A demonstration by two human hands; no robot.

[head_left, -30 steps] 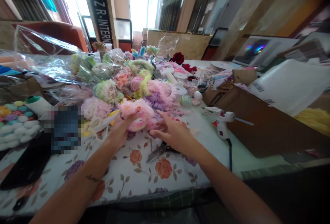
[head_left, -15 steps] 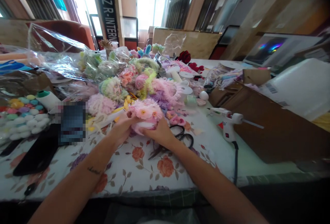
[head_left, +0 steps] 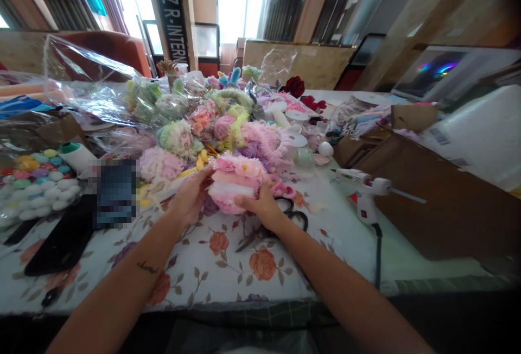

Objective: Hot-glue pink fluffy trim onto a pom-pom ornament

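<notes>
A fluffy pink piece (head_left: 235,188) with pink flowers along its top and a white band across its side is held between both hands. My left hand (head_left: 191,194) grips its left side, the fingers partly hidden behind it. On the right side, my right hand (head_left: 262,202) is closed on it, with the thumb across the front. Black-handled scissors (head_left: 299,219) lie on the flowered cloth, partly beneath my right wrist. Just behind the held piece is a heap of pastel yarn and trims (head_left: 228,126).
A glue gun (head_left: 366,194) with its cord lies right of the scissors, beside a cardboard box (head_left: 439,202). To the left are a black phone-like slab (head_left: 61,242), a thread cone (head_left: 77,157) and a bag of pompoms (head_left: 44,191). Clear plastic wrap (head_left: 89,88) covers the back left.
The pink piece has turned and shifted slightly right between my hands, showing more of its white band. My right thumb now lies across its front. The view has shifted slightly.
</notes>
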